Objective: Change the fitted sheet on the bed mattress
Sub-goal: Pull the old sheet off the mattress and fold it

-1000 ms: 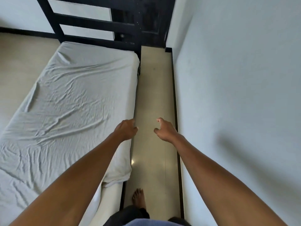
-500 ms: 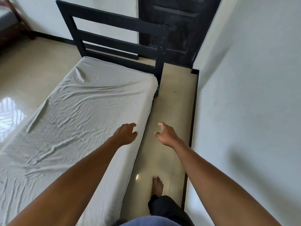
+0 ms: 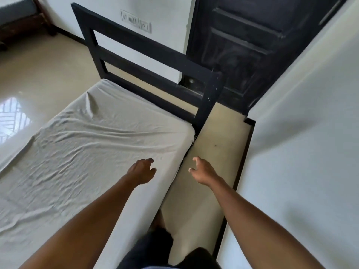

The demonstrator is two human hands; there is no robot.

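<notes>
Head: fitted sheet [image 3: 93, 152] on mattress, long axis toward headboard [image 3: 155, 61].

The fitted sheet [image 3: 93, 152] lies on the mattress, headboard [image 3: 147, 61] behind it, floor strip [image 3: 217, 148] and wall [image 3: 303, 133] to its right.

Grey sheet [image 3: 93, 152] — black headboard [image 3: 147, 55].

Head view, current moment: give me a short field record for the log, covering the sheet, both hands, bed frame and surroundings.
sheet: pale grey fitted sheet, wrinkled, in place, far right corner covered
left hand: left hand over the sheet near its right edge, fingers loosely curled, empty; contact unclear
right hand: right hand over the floor strip, fingers loosely curled, empty
bed frame: black slatted headboard
surroundings: dark door behind; white wall on the right
</notes>
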